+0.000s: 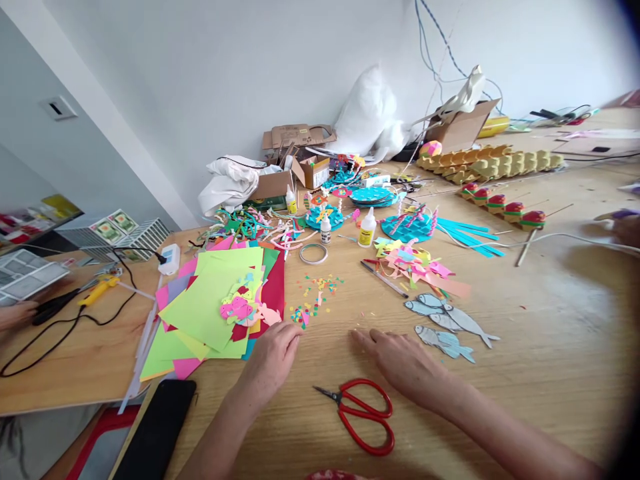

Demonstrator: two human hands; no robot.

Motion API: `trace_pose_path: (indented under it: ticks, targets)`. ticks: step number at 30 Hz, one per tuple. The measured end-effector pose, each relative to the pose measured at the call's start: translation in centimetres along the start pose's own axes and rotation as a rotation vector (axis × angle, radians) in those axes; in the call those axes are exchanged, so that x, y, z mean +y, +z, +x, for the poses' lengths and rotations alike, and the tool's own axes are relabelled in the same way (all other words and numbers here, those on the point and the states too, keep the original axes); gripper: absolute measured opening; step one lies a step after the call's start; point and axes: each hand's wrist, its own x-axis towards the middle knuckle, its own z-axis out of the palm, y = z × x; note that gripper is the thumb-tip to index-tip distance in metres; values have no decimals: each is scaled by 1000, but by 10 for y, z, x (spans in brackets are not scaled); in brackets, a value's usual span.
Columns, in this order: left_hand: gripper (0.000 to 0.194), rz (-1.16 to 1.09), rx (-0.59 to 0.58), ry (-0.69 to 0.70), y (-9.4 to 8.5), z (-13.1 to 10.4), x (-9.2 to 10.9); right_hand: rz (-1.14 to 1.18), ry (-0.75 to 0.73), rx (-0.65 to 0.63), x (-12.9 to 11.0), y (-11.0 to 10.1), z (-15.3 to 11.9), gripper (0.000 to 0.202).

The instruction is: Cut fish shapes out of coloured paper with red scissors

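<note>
My left hand [274,350] is closed, its fingertips pressed together at the near edge of a scatter of small coloured paper bits [302,316]. Whatever it may hold is hidden. My right hand [400,360] lies palm down on the tabletop with fingers stretched out, holding nothing, near a few tiny scraps. Red-handled scissors [365,413] rest between my forearms, pointing left. To the left, pink paper fish cutouts [237,309] lie on a stack of coloured paper sheets [200,300]. Several grey-blue paper fish [450,323] are right of my right hand.
Beyond my hands stand a glue bottle [367,229], a smaller bottle [325,230] and a tape roll [313,253]. A pen [385,279] lies by paper scraps [415,260]. A black phone-like slab [155,427] is front left. Other people's hands [17,313] show at both sides.
</note>
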Motion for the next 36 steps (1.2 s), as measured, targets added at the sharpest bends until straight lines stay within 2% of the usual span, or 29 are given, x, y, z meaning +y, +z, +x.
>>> trace_pose_path:
  ticks: [4,10,14,17,20,24,30,36]
  targets:
    - [22,-6,-8,5,-1,2,3,-5,-61,49,-9,5,-2,54]
    - [21,37,-53,8,-3,6,14,-114,-71,-31,-23,-7,6,54]
    - [20,36,-47,18,1,9,13,-152,-44,-37,-7,-8,2,52]
    - [20,26,-40,17,7,10,8,-196,-5,35,7,-2,-10,58]
    - [20,16,-36,14,11,10,4,-203,-49,86,8,2,-23,61]
    - [21,13,-45,21,11,11,5,-184,-111,62,4,4,-29,56]
    - [22,-11,-69,13,11,10,4,-206,21,39,26,9,-32,70]
    - [21,-28,-73,-5,13,11,2,-176,-119,160,26,25,-49,69]
